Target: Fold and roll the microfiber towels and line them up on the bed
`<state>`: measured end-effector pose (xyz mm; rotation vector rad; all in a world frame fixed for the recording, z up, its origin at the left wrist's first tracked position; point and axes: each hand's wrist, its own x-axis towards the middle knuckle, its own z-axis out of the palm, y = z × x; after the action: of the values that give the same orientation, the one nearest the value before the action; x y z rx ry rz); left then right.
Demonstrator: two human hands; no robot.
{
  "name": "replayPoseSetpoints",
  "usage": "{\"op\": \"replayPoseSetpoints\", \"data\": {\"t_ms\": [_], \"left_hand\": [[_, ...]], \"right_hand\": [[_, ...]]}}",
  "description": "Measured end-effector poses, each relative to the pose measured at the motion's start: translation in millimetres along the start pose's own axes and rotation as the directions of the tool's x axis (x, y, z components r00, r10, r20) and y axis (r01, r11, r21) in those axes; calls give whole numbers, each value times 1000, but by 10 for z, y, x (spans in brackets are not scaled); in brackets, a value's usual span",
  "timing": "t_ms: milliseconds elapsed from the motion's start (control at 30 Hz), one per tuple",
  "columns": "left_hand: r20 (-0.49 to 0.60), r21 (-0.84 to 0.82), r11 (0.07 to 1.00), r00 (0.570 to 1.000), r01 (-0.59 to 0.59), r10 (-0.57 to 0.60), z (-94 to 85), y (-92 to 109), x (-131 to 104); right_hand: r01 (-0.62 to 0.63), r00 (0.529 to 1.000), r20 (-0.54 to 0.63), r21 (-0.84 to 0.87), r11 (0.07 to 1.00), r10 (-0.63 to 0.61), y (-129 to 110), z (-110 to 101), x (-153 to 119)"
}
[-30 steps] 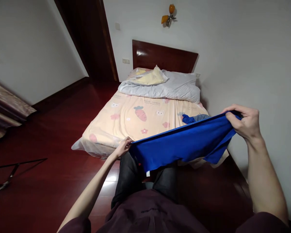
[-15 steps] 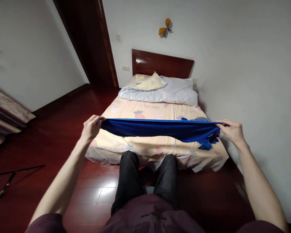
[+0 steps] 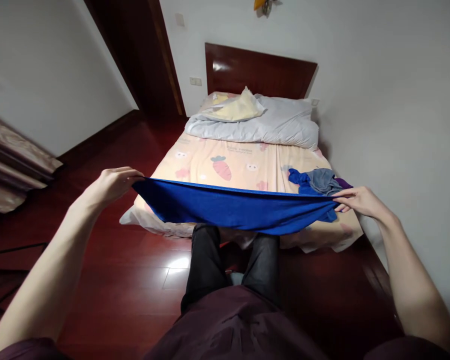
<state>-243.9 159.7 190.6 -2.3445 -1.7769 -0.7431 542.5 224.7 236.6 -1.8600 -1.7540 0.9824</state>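
Observation:
A length of blue cloth (image 3: 232, 207), probably a garment, is stretched taut between my hands above the foot of the bed. My left hand (image 3: 114, 184) pinches its left upper corner, while my right hand (image 3: 360, 201) grips the right end between thumb and fingers. The upper edge runs nearly straight, sloping slightly down to the right, and the lower part hangs loose. Just behind my right hand, a crumpled pile of blue, grey and purple clothes (image 3: 324, 181) lies on the bed, partly hidden by the hand and the cloth.
The bed (image 3: 195, 160) has a peach sheet with carrot and cat prints. A grey-white quilt (image 3: 247, 131) and a pale yellow pillow (image 3: 240, 107) lie near the dark headboard (image 3: 260, 70). Curtains (image 3: 15, 160) hang at left, above a dark thin-framed object (image 3: 11, 272) on the floor.
My left hand has moved outward to the left, and the cloth now spans wider and hangs deeper. The view has tilted down, and more of the clothes pile shows.

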Motion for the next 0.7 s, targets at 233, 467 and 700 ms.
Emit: {"op": "replayPoseSetpoints", "data": {"t_ms": [233, 467, 700], "left_hand": [[213, 12, 916, 894, 400, -393, 375, -458, 430], [127, -16, 922, 915, 388, -383, 945, -735, 1275], [-276, 11, 980, 942, 201, -190, 1231, -815, 1463]], "right_hand": [[-17, 1000, -9, 157, 987, 18, 56, 316, 819], [83, 937, -320, -181, 980, -138, -168, 742, 1860], [386, 707, -602, -109, 916, -370, -15, 1270, 2327]]}}
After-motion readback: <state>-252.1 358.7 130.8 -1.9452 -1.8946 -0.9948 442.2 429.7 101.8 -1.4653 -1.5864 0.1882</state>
